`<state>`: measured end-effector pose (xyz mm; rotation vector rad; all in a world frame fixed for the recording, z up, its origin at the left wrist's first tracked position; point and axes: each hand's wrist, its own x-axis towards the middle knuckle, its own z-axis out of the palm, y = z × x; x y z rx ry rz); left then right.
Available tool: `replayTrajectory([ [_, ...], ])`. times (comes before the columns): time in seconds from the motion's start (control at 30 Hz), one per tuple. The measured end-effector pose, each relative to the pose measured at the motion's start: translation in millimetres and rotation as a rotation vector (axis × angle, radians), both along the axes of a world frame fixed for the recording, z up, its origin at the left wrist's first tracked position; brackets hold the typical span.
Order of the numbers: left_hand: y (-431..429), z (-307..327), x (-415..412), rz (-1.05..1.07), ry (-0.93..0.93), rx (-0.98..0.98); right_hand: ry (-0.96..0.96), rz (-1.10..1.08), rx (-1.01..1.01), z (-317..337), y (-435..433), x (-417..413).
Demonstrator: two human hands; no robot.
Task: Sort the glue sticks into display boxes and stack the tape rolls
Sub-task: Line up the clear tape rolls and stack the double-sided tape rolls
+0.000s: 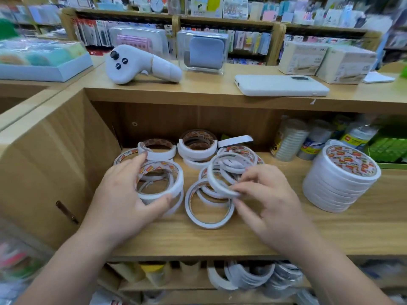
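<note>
Head view, A asks: where do the tape rolls lie?

B: The thin white double-sided tape rolls [198, 151] lie in a loose heap on the pale wooden shelf board [242, 236]. Some lie flat, some overlap, and some are piled two or three high towards the back of the bay.

A: And the person's hands?

B: The left hand [123, 194] grips a small stack of rolls [179, 179], thumb on the near rim and fingers curled over the far rim. The right hand [271, 201] pinches a single thin roll [211, 178] by its near edge, so it stands tilted over the heap.

A: Are any rolls stacked?

B: A tall neat stack of white rolls [330, 192] with red and orange printed cores stands on the same board. It is to the right, well apart from the heap.

A: What surrounds them?

B: Behind the tall stack are sleeves of clear tape [288, 139] and a green carton [387, 148]. On the wooden counter top [198, 92] above lie a white handheld controller [136, 64] and a white phone [279, 85], face down. Beside them are a clear plastic case [203, 51] holding something blue and two pale cardboard boxes [326, 60]. A lower shelf [176, 288] holds more white rolls [248, 277]. Beyond, wooden racks [277, 40] carry packaged stationery [244, 40], much of it blurred.
</note>
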<state>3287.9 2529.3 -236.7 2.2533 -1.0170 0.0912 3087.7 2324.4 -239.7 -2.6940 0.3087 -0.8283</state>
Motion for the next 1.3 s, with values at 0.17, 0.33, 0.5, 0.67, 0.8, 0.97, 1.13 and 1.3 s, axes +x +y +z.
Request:
replayTrajectory([
  [0.17,7.2,5.0,-7.2,-0.010,0.203,-0.296,0.207,0.105,0.092,-8.5,12.1,2.0],
  [0.33,15.7,-9.3,-12.4,-0.026,0.215,-0.270,0.262,0.082,0.187,-7.0,18.5,7.0],
  [0.5,27.7,-20.3,-13.8,0.014,0.194,-0.218,0.240,0.068,0.181,-14.3,27.2,17.8],
  [0.67,30.8,-32.7,-16.0,0.030,0.087,-0.105,0.219,0.045,0.177,-9.3,29.2,21.8],
  [0.8,30.7,-36.1,-14.6,0.021,0.034,-0.064,0.270,0.007,0.144,-9.2,28.6,26.3],
  [0.97,27.7,-34.6,-15.9,0.032,0.043,-0.069,0.252,-0.006,0.198,-11.9,28.1,31.8],
  [1.13,28.0,-34.5,-16.7,0.019,0.056,-0.123,0.224,0.000,0.125,-15.5,29.9,32.4],
  [1.3,37.6,-30.6,-19.0,0.022,0.185,-0.388,0.124,0.054,0.132,-14.1,28.1,18.0],
])
